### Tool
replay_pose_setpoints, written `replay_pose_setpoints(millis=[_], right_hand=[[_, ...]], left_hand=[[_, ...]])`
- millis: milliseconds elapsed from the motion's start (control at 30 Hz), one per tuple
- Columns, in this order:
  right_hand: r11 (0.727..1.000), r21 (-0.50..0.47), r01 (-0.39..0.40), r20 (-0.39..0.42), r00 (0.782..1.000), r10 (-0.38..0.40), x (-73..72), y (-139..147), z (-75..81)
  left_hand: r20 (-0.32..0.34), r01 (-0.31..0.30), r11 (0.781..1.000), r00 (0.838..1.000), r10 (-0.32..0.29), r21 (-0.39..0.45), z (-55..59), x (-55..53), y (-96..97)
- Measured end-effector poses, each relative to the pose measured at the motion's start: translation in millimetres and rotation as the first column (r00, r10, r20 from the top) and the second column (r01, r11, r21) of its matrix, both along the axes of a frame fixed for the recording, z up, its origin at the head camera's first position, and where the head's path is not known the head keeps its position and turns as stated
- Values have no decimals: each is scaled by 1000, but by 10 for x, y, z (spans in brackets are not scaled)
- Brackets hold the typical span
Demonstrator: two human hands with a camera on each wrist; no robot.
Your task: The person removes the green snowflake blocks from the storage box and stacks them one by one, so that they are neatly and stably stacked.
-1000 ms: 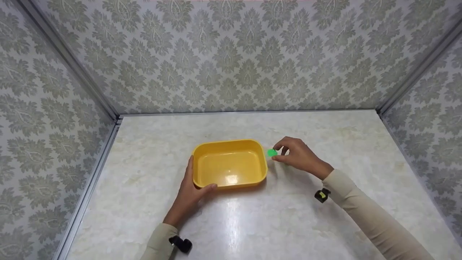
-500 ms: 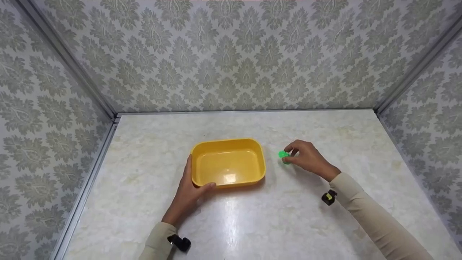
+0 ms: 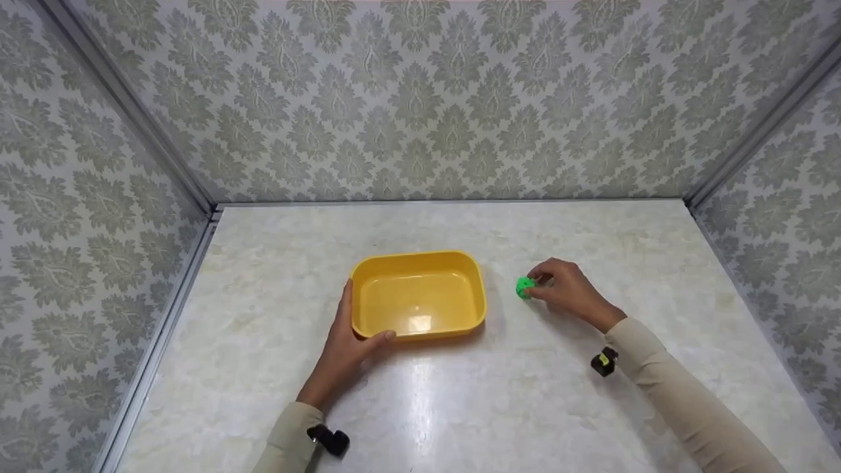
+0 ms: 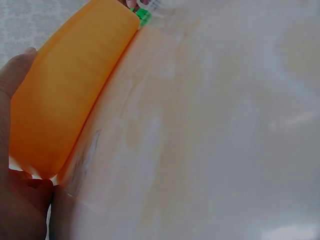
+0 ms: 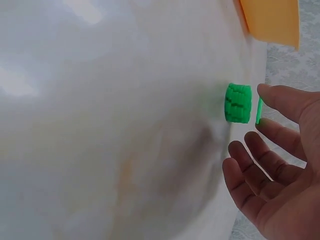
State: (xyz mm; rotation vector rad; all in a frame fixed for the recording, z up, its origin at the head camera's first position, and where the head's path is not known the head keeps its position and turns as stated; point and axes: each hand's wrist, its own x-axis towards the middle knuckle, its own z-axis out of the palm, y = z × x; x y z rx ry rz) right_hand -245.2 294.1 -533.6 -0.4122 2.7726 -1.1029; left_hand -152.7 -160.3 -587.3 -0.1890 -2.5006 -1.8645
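Note:
My left hand grips the near left corner of an open yellow plastic box, thumb along the near side and fingers along the left wall. The box's inside shows bare. With thumb and index finger, my right hand pinches a thin green disc by its edges. Right beside the disc in the right wrist view stands a short stack of green notched pieces on the table, a narrow gap between them. The other right fingers are loosely bent. In the head view my fingertips overlap the green stack.
The pale marbled table extends around the box. Patterned walls enclose it at the back and both sides, with metal rails along the edges. Each wrist wears a small black camera.
My right hand has moved right and slightly nearer with the green disc, from beside the box's right wall to the green stack. The left hand keeps its grip on the box.

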Motion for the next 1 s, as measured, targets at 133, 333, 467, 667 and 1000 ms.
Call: replay_pose_setpoints(millis=[133,333,467,667,1000], right_hand=[[1000,2,1,1,1000,-1,-1,24,-30],[1000,-13,-1,-6,1000,1,21,34,-59],[1000,-14,5,-16,1000,-6,39,24,-75],[999,-23,23,-34,999,-23,31,2,-90],[998,-30,59,-56,997,-61,47,-22,-96]], left_hand=[[-4,-3,1000,1000,3,-5,1,-1,8],[12,-9,1000,1000,9,-8,-4,-2,8],[20,-12,1000,1000,12,-9,4,6,8],[14,-12,1000,1000,12,-12,11,6,4],[10,-3,1000,1000,4,-18,5,0,-1]])
